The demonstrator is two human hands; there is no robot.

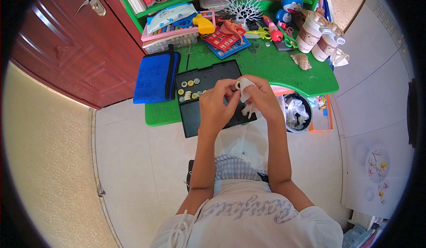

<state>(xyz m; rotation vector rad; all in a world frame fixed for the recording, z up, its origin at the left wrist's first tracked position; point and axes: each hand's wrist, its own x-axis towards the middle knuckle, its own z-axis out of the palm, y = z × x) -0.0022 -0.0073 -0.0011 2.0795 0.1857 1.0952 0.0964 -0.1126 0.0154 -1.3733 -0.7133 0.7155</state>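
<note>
Both hands meet above an open black case that lies at the near edge of the green desk. My left hand is closed, its fingertips pinching a small pale round piece with a dark centre. My right hand is closed on a crumpled white wipe and presses it near that piece; part of the wipe hangs below the fingers. Inside the case, left of my left hand, lie several small yellowish and white round pieces; my hand hides some of them.
A blue zip pouch lies left of the case on the green desk. Farther back are a red card, green scissors, a shell and two bear-patterned cups. A lined trash bin stands below, at right.
</note>
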